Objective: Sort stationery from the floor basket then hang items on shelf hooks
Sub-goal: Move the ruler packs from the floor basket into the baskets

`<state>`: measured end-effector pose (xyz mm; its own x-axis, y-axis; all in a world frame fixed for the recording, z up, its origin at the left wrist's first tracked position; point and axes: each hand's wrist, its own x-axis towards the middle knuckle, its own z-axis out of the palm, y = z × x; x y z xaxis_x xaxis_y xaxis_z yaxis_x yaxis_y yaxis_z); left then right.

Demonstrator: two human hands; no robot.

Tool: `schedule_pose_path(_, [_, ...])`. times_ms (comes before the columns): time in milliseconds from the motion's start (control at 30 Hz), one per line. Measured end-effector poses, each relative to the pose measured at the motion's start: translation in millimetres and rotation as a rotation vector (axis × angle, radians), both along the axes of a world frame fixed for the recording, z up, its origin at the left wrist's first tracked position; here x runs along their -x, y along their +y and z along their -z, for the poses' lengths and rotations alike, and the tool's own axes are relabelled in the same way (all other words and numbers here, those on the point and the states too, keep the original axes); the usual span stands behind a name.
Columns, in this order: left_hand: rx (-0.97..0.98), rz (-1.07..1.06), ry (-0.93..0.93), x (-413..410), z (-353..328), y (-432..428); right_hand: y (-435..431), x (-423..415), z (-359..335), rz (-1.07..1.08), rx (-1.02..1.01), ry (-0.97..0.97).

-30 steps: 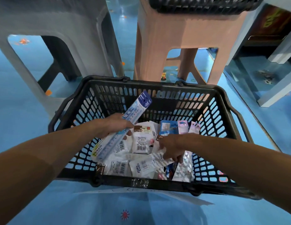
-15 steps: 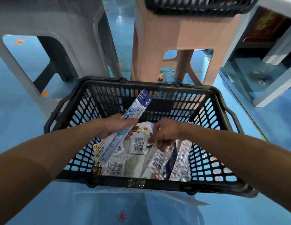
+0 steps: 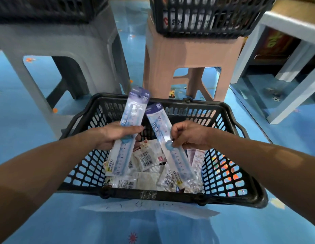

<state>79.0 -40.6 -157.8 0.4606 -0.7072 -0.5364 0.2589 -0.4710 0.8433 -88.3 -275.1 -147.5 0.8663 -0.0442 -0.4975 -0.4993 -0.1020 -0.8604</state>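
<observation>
Sorting was on: the left hand [image 3: 118, 136] gripped 1 ruler pack [image 3: 134, 110], the right hand [image 3: 190, 136] pinched a 2nd ruler pack [image 3: 157, 121], both just above the floor basket [image 3: 223, 107], and next, probably, came stacking them into 1 hand.

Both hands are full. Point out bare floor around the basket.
Bare blue floor lies left of the floor basket, beside the grey stool, and right of it, up to the pale shelf leg. Crowded: packets fill the basket, and a paper sheet lies at its near side.
</observation>
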Motion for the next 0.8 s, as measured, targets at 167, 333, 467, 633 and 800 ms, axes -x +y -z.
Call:
schedule_pose_path(167, [0.205,-0.113,0.061,6,-5,-6,21,-7,-5,0.190,-0.087,-0.168])
schedule_pose_path(333, [0.205,-0.124,0.105,32,-12,-19,57,-14,-8,0.151,-0.043,-0.293])
schedule_pose_path(467, [0.183,-0.218,0.052,39,-10,-32,75,-21,-1,0.266,0.271,-0.417])
schedule_pose_path(633, [0.155,-0.217,0.044,38,-7,-35,65,-19,-13,0.142,0.677,-0.471])
schedule_pose_path(800, [0.122,-0.139,-0.071,39,0,-36,57,-21,-14,-0.038,0.814,-0.499])
